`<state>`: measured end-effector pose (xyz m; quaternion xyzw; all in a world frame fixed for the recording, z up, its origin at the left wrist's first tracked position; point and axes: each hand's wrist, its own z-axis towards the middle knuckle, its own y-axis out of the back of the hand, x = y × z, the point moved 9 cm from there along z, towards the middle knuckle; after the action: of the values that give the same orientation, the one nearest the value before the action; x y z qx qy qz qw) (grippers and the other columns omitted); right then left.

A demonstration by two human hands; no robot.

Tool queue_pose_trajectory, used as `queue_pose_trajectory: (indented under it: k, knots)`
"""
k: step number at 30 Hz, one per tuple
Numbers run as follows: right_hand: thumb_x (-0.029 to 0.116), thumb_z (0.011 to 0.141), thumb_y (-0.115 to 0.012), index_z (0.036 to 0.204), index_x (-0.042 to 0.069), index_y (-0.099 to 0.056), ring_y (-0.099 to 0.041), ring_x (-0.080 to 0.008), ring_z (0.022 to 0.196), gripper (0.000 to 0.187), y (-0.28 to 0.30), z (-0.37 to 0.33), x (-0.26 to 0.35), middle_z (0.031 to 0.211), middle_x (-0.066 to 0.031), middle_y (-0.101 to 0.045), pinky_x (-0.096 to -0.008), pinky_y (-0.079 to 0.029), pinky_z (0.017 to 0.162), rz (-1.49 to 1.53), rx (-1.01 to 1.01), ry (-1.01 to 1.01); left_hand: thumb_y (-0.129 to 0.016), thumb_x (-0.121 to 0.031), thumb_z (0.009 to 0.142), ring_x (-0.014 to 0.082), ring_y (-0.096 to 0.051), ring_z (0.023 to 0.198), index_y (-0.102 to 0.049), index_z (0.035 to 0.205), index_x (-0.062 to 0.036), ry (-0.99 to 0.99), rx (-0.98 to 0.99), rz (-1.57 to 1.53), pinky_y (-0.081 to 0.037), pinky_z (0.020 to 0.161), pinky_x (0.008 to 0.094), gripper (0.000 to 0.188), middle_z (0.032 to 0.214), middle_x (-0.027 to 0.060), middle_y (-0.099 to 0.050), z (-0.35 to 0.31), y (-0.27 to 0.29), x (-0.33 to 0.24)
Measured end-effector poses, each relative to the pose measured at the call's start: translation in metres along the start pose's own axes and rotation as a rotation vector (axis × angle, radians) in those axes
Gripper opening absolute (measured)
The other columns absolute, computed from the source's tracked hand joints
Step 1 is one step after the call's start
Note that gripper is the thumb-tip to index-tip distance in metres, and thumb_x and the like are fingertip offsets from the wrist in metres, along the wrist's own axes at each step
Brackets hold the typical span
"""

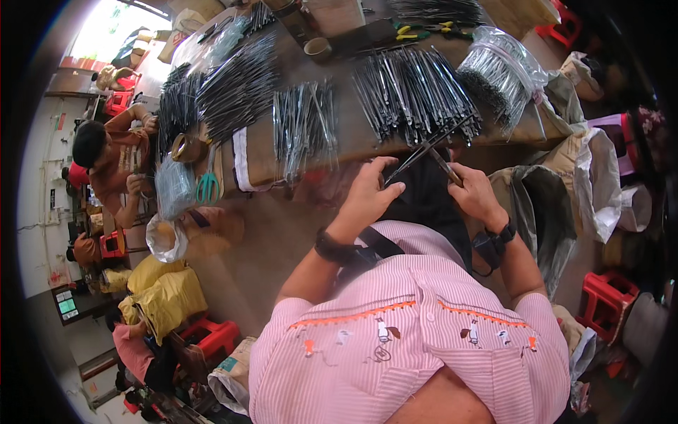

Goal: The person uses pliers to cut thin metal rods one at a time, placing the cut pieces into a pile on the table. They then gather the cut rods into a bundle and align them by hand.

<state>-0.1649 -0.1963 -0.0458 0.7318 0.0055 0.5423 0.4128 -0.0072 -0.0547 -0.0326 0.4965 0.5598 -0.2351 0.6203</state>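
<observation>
We're looking down at our own two hands at the near edge of a brown worktable [342, 67], above a dark-clothed lap [427, 198]. Our L hand [371, 192] has thumb & index finger drawn narrow, holding the lower ends of a few thin dark strips [415, 158]; these slant up to the R, over the edge of a big pile of dark strips [413, 92]. Our R hand [479, 189] has its fingers curled round a slim tool w/ a brownish handle [448, 170]; its upper end meets the strips btwn the hands. Can't tell what kind of tool.

L of the big pile we have a smaller pile [304, 127], then a larger heap [244, 88] fanned at an angle. R of it, just beside, is a pale bundle [501, 74] partly wrapped in clear plastic. Pliers w/ yellow grips [408, 32] lie behind the big pile, near the table's far side. At the L end: a tape roll [189, 148], approx. brown, & teal-handled scissors [208, 186]. Beyond those sits a co-worker [123, 166] in a rust-brown top. Lower R, on the floor: a red stool [609, 305].
</observation>
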Motion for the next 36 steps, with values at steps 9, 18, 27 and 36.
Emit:
queue_pose_trajectory:
  k: [9, 18, 27, 36]
  knots:
    - [0.016, 0.076, -0.055, 0.101, 0.005, -0.063, -0.059, -0.0447, 0.081, 0.029, -0.009, 0.007, 0.014, 0.082, -0.0238, -0.062, -0.0500, -0.046, 0.071, -0.075, 0.051, 0.018, -0.072, -0.015, 0.080, 0.0234, -0.056, 0.078, -0.060, 0.118, -0.0010, -0.111, -0.069, 0.166, -0.046, 0.070, 0.0339, 0.042, 0.091, 0.0097, -0.055, -0.020, 0.019, 0.001]
    - [0.013, 0.077, -0.053, 0.095, 0.000, -0.058, -0.060, -0.0346, 0.071, 0.023, -0.043, 0.014, 0.029, 0.075, -0.0182, -0.061, -0.0391, -0.048, 0.069, 0.096, 0.166, 0.047, -0.063, -0.014, 0.088, 0.0314, -0.062, 0.067, -0.067, 0.095, 0.0020, -0.127, -0.375, 0.194, -0.049, 0.064, 0.0372, 0.018, 0.075, 0.0139, -0.062, -0.020, 0.058, -0.007]
    - [0.008, 0.079, -0.046, 0.100, -0.004, -0.058, -0.059, -0.0152, 0.061, 0.027, -0.053, 0.002, 0.017, 0.069, -0.0080, -0.059, -0.0281, -0.047, 0.058, 0.499, 0.148, -0.079, -0.059, -0.014, 0.089, 0.0142, -0.058, 0.050, -0.066, 0.093, 0.0066, 0.257, -0.408, 0.126, -0.044, 0.048, 0.0302, 0.022, 0.065, 0.0063, -0.062, 0.047, 0.141, 0.090]
    - [0.005, 0.079, -0.047, 0.128, -0.005, -0.051, -0.058, -0.0116, 0.064, 0.050, -0.049, -0.024, -0.019, 0.084, -0.0070, -0.060, -0.0253, -0.048, 0.057, 0.688, 0.134, -0.303, -0.063, -0.026, 0.085, 0.0345, -0.064, 0.083, -0.066, 0.109, 0.0022, 0.050, -0.529, 0.587, -0.049, 0.077, 0.0426, 0.038, 0.084, 0.0206, -0.066, 0.026, 0.136, 0.049]
